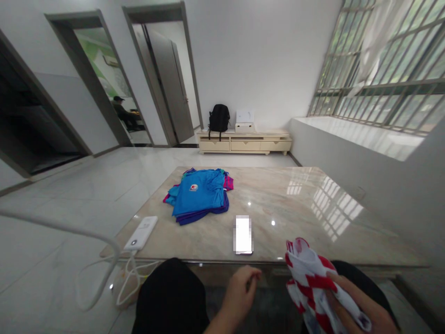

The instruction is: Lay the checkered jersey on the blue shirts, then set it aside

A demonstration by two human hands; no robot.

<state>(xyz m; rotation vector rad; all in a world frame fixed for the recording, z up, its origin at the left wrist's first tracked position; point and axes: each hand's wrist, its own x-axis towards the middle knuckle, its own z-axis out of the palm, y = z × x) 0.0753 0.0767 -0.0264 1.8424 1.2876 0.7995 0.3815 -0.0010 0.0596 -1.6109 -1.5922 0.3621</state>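
My right hand (361, 301) grips a bunched red-and-white piece of clothing (309, 271) above my right knee, at the near edge of the table. The cloth is crumpled, so its exact kind is not clear. My left hand (241, 290) is loosely closed between my knees, below the table edge, with nothing visible in it. Nearest to it on the tabletop lies a phone (243, 236), its screen blurred out. Farther back on the left rests a pile of clothes (200, 195), with a blue shirt on top and purple and pink fabric beneath.
A white power bank (141, 233) with cables sits at the left edge of the marble table (271, 185). A pale curved tube (69, 229) crosses the left foreground. Against the far wall, a low cabinet (243, 144) holds a black backpack (219, 118). A person (121, 111) sits beyond a doorway.
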